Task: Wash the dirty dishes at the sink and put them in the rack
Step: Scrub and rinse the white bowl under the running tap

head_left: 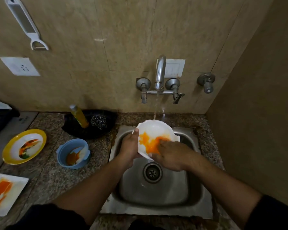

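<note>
Dirty dishes: four [154, 138], two hands [130, 146]

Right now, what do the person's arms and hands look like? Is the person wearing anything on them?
Both arms are bare from the hands up past the elbows. Dark, black-looking sleeves are pushed up high on each arm. The left hand and right hand have no gloves. I can't see any watch, bracelet or ring.

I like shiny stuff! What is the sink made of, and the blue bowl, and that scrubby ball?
The sink looks like brushed steel: grey, with soft reflections. The blue bowl is probably plastic: matt, even colour, moulded side handles. The scrubby ball looks like a steel-wire scourer: a tangle of thin glinting strands.
</note>
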